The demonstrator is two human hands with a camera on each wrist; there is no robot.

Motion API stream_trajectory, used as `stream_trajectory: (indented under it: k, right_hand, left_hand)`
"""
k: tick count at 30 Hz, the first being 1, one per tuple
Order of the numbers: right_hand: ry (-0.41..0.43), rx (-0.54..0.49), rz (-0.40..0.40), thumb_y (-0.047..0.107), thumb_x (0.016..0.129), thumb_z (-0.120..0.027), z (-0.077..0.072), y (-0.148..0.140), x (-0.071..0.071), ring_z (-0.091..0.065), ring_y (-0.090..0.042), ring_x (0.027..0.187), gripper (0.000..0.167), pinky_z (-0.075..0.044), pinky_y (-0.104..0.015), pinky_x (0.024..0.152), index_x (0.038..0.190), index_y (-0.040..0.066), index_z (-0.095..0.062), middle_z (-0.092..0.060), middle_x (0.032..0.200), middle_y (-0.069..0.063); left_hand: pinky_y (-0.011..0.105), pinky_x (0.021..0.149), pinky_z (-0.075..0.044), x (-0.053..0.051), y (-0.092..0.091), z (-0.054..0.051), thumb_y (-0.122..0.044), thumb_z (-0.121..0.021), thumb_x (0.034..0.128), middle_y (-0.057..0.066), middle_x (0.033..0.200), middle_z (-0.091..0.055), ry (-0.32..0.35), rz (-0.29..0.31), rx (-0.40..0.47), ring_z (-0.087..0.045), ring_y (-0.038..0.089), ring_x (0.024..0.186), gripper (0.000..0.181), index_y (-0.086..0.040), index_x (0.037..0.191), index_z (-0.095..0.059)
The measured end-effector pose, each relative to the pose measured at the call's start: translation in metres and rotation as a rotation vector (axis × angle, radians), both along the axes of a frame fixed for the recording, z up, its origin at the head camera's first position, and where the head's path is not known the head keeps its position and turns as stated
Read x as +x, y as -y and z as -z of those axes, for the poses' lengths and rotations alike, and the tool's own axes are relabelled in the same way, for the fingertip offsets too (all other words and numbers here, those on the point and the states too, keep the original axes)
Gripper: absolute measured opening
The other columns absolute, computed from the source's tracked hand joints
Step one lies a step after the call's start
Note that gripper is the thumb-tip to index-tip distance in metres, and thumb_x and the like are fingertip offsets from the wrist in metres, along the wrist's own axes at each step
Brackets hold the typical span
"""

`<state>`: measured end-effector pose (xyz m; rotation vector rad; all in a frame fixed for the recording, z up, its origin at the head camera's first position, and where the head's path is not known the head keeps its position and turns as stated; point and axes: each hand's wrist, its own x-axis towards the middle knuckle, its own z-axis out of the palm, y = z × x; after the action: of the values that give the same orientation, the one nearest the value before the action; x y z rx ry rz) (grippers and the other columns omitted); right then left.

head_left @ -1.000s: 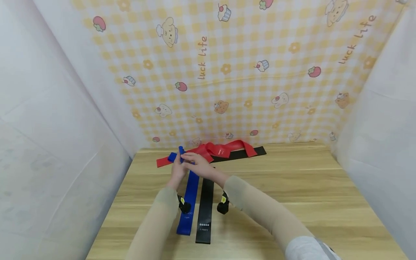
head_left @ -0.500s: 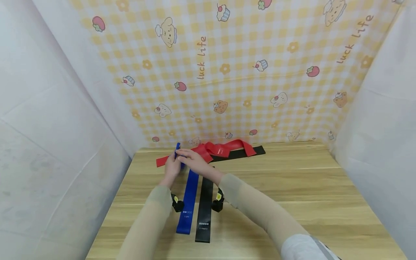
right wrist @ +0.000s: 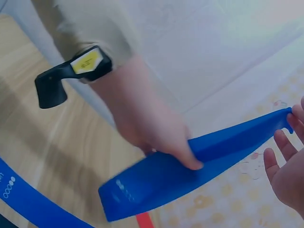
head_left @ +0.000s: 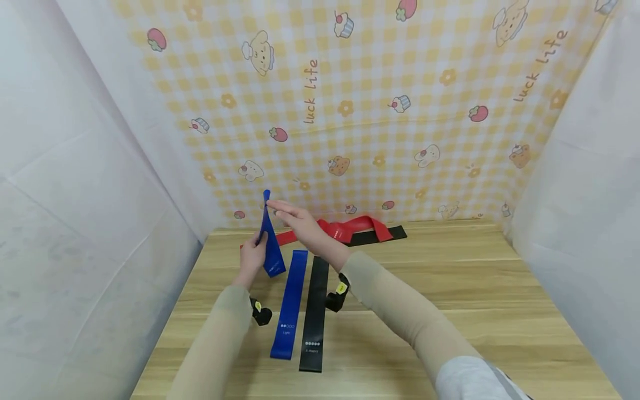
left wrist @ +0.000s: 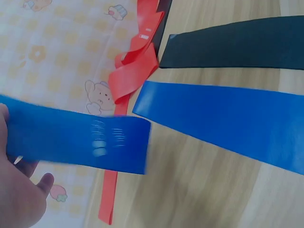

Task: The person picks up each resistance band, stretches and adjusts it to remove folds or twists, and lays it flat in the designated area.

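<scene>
A blue band [head_left: 272, 253] is held up off the table, its lower end hanging free. The left hand [head_left: 253, 255] grips it near the middle, thumb across its face in the right wrist view. At the band's top end, the right hand [head_left: 305, 226] pinches it with its fingertips. A second blue band [head_left: 290, 305] lies flat on the table, with a black band [head_left: 314, 316] beside it on the right.
Behind the hands, a crumpled red band [head_left: 367, 224] overlaps another black band [head_left: 395, 234] at the table's back edge. A patterned cloth [head_left: 375, 83] hangs behind the wooden table [head_left: 450, 289], with white sheets at both sides.
The held blue band has been raised and stretched out lengthwise. The right hand has moved up along with its top end, while the left hand has shifted left, so the hands are now apart.
</scene>
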<state>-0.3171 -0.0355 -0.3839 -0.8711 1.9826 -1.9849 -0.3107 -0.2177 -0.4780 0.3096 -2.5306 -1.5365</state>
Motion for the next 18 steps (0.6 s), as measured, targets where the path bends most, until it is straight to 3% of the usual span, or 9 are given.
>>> stream_trajectory:
  k: [3, 7, 9, 12, 13, 17, 18]
  right_hand:
    - [0.021, -0.033, 0.026, 0.019, 0.104, -0.045, -0.008, -0.012, -0.001, -0.048, -0.017, 0.128, 0.037, -0.041, -0.041, 0.101, 0.14, 0.014, -0.053, -0.043, 0.148, 0.002]
    - [0.044, -0.052, 0.093, 0.013, 0.103, -0.048, -0.01, -0.036, -0.002, -0.051, -0.021, 0.124, 0.038, -0.043, -0.041, 0.099, 0.14, 0.014, -0.053, -0.045, 0.146, 0.001]
    - [0.077, -0.058, 0.155, 0.01, 0.101, -0.051, -0.009, -0.05, -0.003, -0.054, -0.024, 0.121, 0.039, -0.045, -0.04, 0.097, 0.138, 0.015, -0.055, -0.051, 0.14, -0.001]
    - [0.148, -0.08, 0.265, 0.006, 0.097, -0.056, -0.003, -0.072, -0.005, -0.056, -0.026, 0.113, 0.039, -0.048, -0.037, 0.091, 0.135, 0.015, -0.059, -0.058, 0.13, -0.005]
    - [0.175, -0.086, 0.307, 0.005, 0.096, -0.058, 0.0, -0.079, -0.005, -0.056, -0.027, 0.112, 0.039, -0.049, -0.037, 0.091, 0.133, 0.014, -0.06, -0.058, 0.129, -0.005]
    - [0.245, -0.076, 0.47, 0.009, 0.092, -0.064, 0.018, -0.107, -0.005, -0.055, -0.024, 0.113, 0.035, -0.049, -0.034, 0.088, 0.127, 0.012, -0.065, -0.058, 0.131, -0.003]
    - [0.264, -0.071, 0.505, 0.01, 0.092, -0.066, 0.024, -0.113, -0.004, -0.056, -0.023, 0.112, 0.034, -0.049, -0.033, 0.087, 0.126, 0.012, -0.066, -0.059, 0.132, -0.002]
  left_hand:
    - [0.048, 0.099, -0.042, 0.002, 0.005, 0.003, -0.031, -0.046, 0.1033, 0.023, 0.129, -0.057, 0.002, 0.029, 0.0, -0.055, 0.036, 0.118, 0.044, 0.001, 0.132, -0.058]
    - [0.039, 0.082, -0.051, 0.008, 0.005, 0.009, -0.031, -0.05, 0.102, 0.021, 0.11, -0.067, 0.013, 0.084, 0.016, -0.064, 0.03, 0.094, 0.04, 0.003, 0.118, -0.065]
    - [0.034, 0.072, -0.051, 0.011, 0.003, 0.011, -0.033, -0.052, 0.101, 0.016, 0.094, -0.068, 0.032, 0.125, 0.031, -0.063, 0.025, 0.081, 0.038, 0.001, 0.105, -0.067]
    - [0.03, 0.065, -0.046, 0.019, -0.005, 0.009, -0.034, -0.053, 0.1006, 0.009, 0.078, -0.062, 0.05, 0.209, 0.039, -0.058, 0.02, 0.071, 0.038, 0.002, 0.091, -0.062]
    - [0.03, 0.069, -0.048, 0.023, -0.009, 0.008, -0.034, -0.053, 0.1004, 0.008, 0.082, -0.064, 0.054, 0.236, 0.033, -0.059, 0.019, 0.076, 0.038, 0.002, 0.095, -0.064]
    - [0.03, 0.061, -0.042, 0.037, -0.024, 0.005, -0.039, -0.056, 0.0982, 0.002, 0.066, -0.048, 0.112, 0.347, 0.032, -0.05, 0.018, 0.064, 0.04, 0.0, 0.095, -0.063]
    - [0.03, 0.061, -0.043, 0.039, -0.027, 0.006, -0.04, -0.057, 0.0975, 0.001, 0.066, -0.05, 0.124, 0.379, 0.036, -0.052, 0.017, 0.063, 0.04, 0.0, 0.095, -0.063]
